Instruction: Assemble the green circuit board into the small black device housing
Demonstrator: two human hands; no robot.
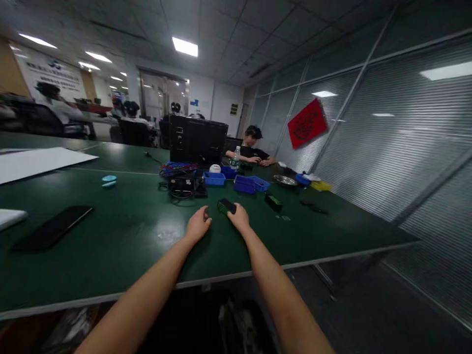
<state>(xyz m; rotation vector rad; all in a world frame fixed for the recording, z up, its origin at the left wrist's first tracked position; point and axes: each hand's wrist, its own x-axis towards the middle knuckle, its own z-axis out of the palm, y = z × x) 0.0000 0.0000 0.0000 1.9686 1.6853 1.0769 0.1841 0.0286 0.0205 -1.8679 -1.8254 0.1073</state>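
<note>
Inward of the green worktop's point(129, 255) near edge, the left hand's point(199, 224) fingers curl loosely open. The right hand's point(239, 217) fingers grip a black-and-green box point(224, 205), long axis mostly left-right, free end pointing left, right end hidden, markings unreadable.

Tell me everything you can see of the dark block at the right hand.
The dark block is oblong, black on top, with green on its near side; fine detail and material are unclear. It sits at a slant, its right end gripped by the right hand, at or just above the green tabletop.
</note>
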